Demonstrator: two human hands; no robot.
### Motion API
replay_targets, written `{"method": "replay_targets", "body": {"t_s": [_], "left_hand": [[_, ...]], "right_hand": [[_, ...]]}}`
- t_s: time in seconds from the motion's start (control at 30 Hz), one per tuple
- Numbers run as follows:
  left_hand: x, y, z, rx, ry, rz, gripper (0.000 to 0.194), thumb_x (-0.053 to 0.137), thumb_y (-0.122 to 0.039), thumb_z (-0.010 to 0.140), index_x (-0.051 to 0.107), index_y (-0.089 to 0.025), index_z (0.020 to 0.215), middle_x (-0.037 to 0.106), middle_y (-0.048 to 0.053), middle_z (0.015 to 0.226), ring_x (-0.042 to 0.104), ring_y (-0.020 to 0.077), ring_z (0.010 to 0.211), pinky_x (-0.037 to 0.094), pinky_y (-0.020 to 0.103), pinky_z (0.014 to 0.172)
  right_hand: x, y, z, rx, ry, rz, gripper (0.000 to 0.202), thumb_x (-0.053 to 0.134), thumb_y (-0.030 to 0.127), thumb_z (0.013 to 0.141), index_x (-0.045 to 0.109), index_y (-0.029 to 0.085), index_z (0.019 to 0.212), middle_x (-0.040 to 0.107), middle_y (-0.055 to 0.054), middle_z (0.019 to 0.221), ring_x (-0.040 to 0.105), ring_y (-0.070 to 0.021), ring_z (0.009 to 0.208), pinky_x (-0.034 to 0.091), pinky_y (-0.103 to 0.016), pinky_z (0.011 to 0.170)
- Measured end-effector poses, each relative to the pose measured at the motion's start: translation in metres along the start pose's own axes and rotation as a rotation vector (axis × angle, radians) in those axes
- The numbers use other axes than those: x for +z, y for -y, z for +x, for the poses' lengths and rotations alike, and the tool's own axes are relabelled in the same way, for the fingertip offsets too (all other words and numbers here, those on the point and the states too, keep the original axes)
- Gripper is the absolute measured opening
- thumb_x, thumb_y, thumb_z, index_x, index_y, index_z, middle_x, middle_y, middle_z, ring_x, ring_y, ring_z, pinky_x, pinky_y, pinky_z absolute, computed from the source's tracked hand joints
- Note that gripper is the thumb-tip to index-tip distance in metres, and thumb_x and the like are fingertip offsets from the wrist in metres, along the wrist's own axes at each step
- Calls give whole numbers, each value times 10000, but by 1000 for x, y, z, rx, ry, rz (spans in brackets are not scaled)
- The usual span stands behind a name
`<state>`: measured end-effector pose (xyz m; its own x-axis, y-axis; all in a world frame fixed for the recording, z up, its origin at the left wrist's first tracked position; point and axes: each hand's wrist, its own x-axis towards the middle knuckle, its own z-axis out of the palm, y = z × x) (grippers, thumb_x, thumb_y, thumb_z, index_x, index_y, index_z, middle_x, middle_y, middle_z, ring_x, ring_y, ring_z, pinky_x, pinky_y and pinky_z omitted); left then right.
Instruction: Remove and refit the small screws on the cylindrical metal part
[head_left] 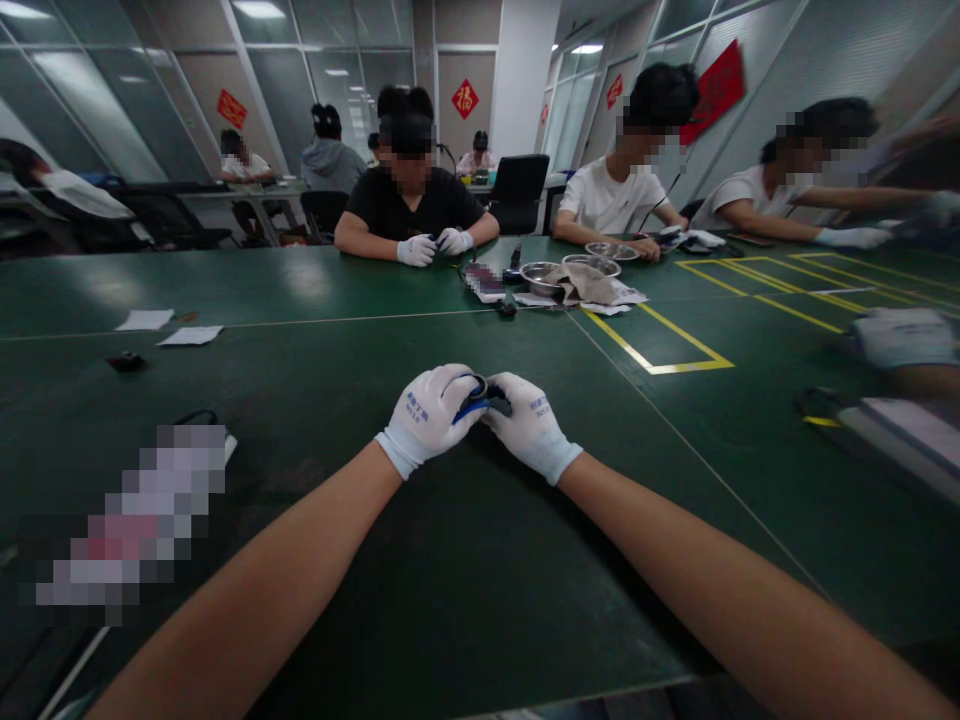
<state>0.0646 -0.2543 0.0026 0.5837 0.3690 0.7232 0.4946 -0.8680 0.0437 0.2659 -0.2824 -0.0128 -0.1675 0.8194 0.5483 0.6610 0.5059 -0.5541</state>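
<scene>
My left hand (431,410) and my right hand (525,415) meet over the middle of the green table (465,580). Both wear white knit gloves with blue print and dark fingertip coating. Between them is a small dark part (480,387) with a curved, shiny rim, mostly hidden by my fingers; its exact kind does not show. The fingers of each hand are closed around it, thumbs and fingertips close together. The part is held just above the tabletop.
A blurred-out long pack (150,510) lies at left, with a small black piece (126,361) and white papers (190,336) beyond. Metal bowls (541,279) and a grey cloth (589,284) stand ahead. Gloved co-workers sit across and at right; yellow tape (690,368) marks the table.
</scene>
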Motion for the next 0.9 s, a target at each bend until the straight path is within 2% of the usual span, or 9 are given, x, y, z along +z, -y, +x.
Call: {"method": "replay_targets", "body": {"t_s": [0.3,0.53,0.67,0.8,0.9], "left_hand": [[-1,-1,1,-7,6,18,273,630,-339,953,629,-203,1189,704,141,1206,709,298,1060,616,464,888],[-2,-1,2,13,-21,33,264,610,-346,973,627,-186,1183,710,152,1193,715,299,1040,624,467,874],[-2,-2,2,7,-14,56,247,606,-341,976,629,-197,1176,710,141,1189,718,293,1036,624,457,869],[-1,-2,3,58,-23,84,257,599,-348,983,631,-176,1171,713,153,1172,716,292,996,623,441,832],[-2,-2,3,50,1,90,257,599,-350,986,636,-181,1175,712,148,1180,713,288,1007,617,438,845]], "right_hand": [[2,1,-1,-56,-19,-79,214,700,136,822,717,209,1022,772,-105,1005,712,-287,957,574,-441,891],[1,2,0,-103,-1,-34,238,655,131,857,713,220,1070,774,-111,1092,709,-296,1036,567,-472,953],[0,1,0,-77,-12,-22,222,682,171,853,705,211,1071,762,-115,1084,702,-293,1024,573,-466,938],[1,-2,0,-21,-37,-33,249,710,153,804,695,216,1044,750,-95,1047,691,-285,996,578,-451,905],[2,-3,0,-52,-39,-45,204,685,132,808,683,222,991,746,-84,1003,686,-277,960,580,-442,878]]}}
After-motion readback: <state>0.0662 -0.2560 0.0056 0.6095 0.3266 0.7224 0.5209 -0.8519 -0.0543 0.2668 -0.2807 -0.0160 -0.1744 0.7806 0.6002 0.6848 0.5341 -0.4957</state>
